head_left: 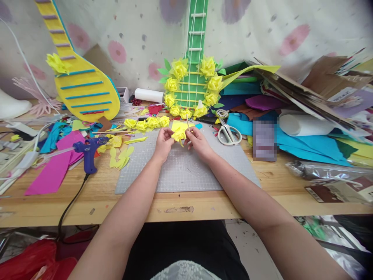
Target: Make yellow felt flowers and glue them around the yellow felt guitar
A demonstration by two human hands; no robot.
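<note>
Two hands pinching a yellow paper flower over a mat.
Left hand (163, 140) and right hand (198, 140), fingers closed, are gripping the flower (178, 134); scissors (229, 131) at 2 o'clock of the mat (186, 171).

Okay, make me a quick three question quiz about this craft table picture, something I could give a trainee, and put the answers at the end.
1. True or false: both hands are on the yellow paper flower above the grey cutting mat.
2. Which tool lies on the person's left side of the mat? A) scissors B) blue glue gun C) stapler
3. Fill in: the thin stick rises from the ____ hand.

Key
1. True: the left hand and the right hand both pinch it.
2. B: the blue glue gun lies there; the scissors lie to the right of the mat.
3. Right.
</note>
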